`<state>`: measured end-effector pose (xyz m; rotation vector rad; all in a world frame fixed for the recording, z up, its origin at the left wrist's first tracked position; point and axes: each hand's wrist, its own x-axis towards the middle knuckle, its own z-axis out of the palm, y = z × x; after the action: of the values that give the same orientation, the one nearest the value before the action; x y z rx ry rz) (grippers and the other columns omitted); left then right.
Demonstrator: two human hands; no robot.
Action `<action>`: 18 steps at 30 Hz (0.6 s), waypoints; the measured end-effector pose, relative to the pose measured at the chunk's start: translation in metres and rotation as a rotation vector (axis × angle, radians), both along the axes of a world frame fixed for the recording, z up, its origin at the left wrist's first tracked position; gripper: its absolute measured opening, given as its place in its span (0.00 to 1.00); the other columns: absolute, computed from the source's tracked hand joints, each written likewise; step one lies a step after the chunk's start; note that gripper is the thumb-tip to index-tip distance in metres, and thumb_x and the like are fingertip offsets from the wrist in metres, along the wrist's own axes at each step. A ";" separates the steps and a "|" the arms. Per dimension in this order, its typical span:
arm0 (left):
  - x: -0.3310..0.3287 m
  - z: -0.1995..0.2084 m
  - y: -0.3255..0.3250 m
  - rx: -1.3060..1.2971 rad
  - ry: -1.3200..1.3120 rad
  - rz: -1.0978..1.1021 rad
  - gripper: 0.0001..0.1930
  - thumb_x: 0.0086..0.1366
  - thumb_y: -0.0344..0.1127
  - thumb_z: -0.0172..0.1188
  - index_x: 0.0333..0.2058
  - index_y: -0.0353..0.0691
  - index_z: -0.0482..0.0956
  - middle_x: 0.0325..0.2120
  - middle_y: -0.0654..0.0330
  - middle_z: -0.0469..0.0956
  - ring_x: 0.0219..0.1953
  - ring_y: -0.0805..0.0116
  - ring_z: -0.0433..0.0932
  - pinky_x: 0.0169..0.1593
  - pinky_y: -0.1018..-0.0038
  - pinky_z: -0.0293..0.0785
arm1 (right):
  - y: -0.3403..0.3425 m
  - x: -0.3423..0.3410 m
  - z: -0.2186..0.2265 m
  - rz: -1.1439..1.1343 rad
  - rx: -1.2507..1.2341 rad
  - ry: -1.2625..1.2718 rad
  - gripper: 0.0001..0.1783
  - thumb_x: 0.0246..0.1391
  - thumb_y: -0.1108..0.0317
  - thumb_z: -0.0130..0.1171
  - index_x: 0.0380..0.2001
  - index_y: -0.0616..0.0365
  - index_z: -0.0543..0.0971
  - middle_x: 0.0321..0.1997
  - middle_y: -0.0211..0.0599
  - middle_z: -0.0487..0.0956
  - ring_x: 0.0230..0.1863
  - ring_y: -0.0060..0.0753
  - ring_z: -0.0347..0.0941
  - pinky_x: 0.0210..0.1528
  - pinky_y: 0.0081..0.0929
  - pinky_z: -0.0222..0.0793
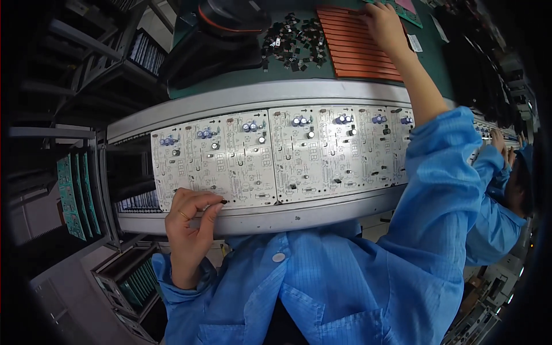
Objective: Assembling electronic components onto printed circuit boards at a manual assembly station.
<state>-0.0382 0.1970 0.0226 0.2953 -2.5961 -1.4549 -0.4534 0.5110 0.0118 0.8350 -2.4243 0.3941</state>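
My left hand (191, 221) is at the near edge of a white circuit board (195, 167). Its thumb and forefinger pinch a small black component (223, 201) just over the board's edge. A second white circuit board (333, 155) adjoins it on the right, both with blue and black capacitors standing on them. My right hand (384, 24) reaches far out over an orange ridged tray (359, 52) with dark strips along its grooves. Those fingertips are bent down at the tray's far end; whether they grip a part is too small to tell.
On the green bench (230, 80) beyond the rail lie a heap of small black components (294, 43) and a black object with an orange rim (234, 16). Racks hold green circuit boards (72, 195) at the left. Another person in a blue sleeve (494, 221) works at the right.
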 end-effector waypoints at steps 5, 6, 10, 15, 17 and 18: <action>-0.013 0.002 0.003 -0.084 0.027 -0.027 0.07 0.56 0.20 0.65 0.35 0.34 0.83 0.32 0.56 0.81 0.36 0.63 0.75 0.42 0.73 0.72 | -0.005 -0.036 -0.010 -0.012 0.126 0.037 0.04 0.47 0.70 0.64 0.28 0.55 0.81 0.36 0.46 0.79 0.46 0.53 0.71 0.50 0.46 0.68; -0.014 0.002 0.004 -0.084 0.024 -0.026 0.07 0.56 0.20 0.65 0.35 0.34 0.83 0.32 0.56 0.81 0.36 0.63 0.75 0.42 0.73 0.72 | -0.007 -0.036 -0.007 -0.009 0.167 0.055 0.04 0.47 0.70 0.64 0.28 0.55 0.81 0.36 0.46 0.79 0.47 0.53 0.71 0.50 0.46 0.68; -0.019 0.000 0.007 -0.105 0.050 -0.039 0.07 0.55 0.19 0.65 0.34 0.34 0.83 0.31 0.56 0.81 0.36 0.62 0.75 0.42 0.73 0.72 | -0.007 -0.043 -0.020 0.353 -0.157 -0.024 0.04 0.47 0.69 0.64 0.28 0.54 0.81 0.37 0.45 0.79 0.51 0.52 0.70 0.52 0.45 0.68; -0.024 0.003 0.012 -0.127 0.025 -0.074 0.08 0.54 0.18 0.65 0.34 0.34 0.83 0.31 0.56 0.81 0.36 0.61 0.75 0.41 0.72 0.72 | -0.009 -0.041 -0.034 0.318 -0.244 0.206 0.05 0.48 0.70 0.63 0.31 0.56 0.81 0.35 0.45 0.80 0.48 0.52 0.73 0.51 0.44 0.69; -0.020 0.006 0.012 -0.168 -0.001 -0.068 0.08 0.54 0.19 0.64 0.34 0.34 0.83 0.32 0.55 0.81 0.36 0.60 0.76 0.41 0.71 0.73 | -0.014 -0.026 -0.024 0.259 -0.199 0.097 0.06 0.49 0.71 0.63 0.32 0.57 0.81 0.34 0.46 0.80 0.45 0.53 0.74 0.48 0.43 0.70; -0.021 0.006 0.011 -0.173 -0.021 -0.057 0.08 0.54 0.19 0.64 0.34 0.34 0.83 0.32 0.55 0.81 0.36 0.60 0.76 0.41 0.71 0.73 | -0.019 -0.013 -0.016 0.197 -0.151 -0.009 0.06 0.50 0.71 0.62 0.33 0.59 0.80 0.33 0.47 0.81 0.42 0.53 0.76 0.46 0.42 0.71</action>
<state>-0.0589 0.2085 0.0282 0.2183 -2.7455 -1.2390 -0.4661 0.4919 -0.0044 1.0082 -2.2935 0.6482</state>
